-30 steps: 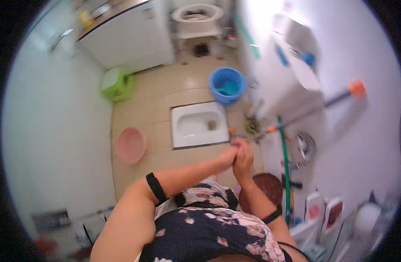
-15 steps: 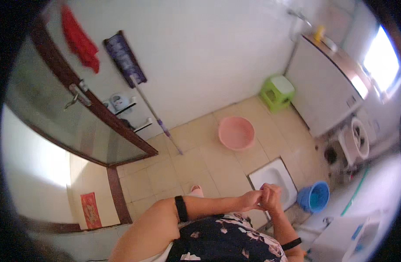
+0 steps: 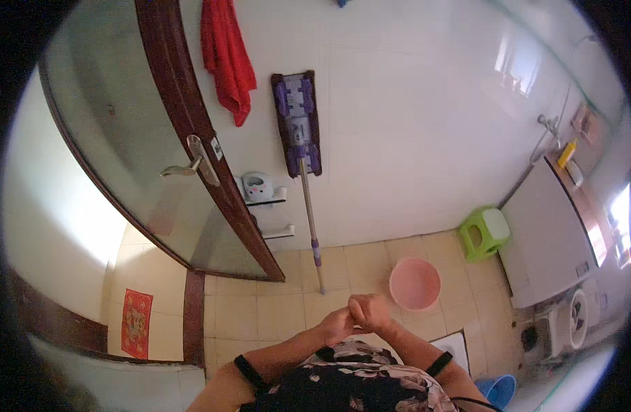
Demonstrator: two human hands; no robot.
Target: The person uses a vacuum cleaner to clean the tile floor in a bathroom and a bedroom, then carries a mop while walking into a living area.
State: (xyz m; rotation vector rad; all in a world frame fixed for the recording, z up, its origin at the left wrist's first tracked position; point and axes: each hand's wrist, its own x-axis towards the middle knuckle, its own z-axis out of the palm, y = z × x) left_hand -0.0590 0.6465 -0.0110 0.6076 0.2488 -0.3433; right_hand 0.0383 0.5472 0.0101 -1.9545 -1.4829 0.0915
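My left hand (image 3: 338, 325) and my right hand (image 3: 370, 312) are pressed together just in front of my body. The fingers of both are closed and folded against each other. Whatever may lie between them is hidden. Beyond the hands, a pink basin (image 3: 415, 283) sits on the tiled floor, close to my right hand but apart from it. A flat mop (image 3: 309, 213) leans on the wall, its wide purple head up and its handle end down on the floor. Both forearms wear a black band.
A brown-framed glass door (image 3: 216, 172) stands ajar at left. A red cloth (image 3: 229, 62) hangs on the wall. At right are a green stool (image 3: 483, 234), a white cabinet (image 3: 545, 237) and a washing machine (image 3: 575, 319). A squat toilet (image 3: 457, 348) and blue bucket (image 3: 497, 393) lie near my right arm.
The view has swung leftward and up, so the wall and door fill more of it. My hands stay clasped and now appear farther left. The squat toilet is mostly covered by my arm.
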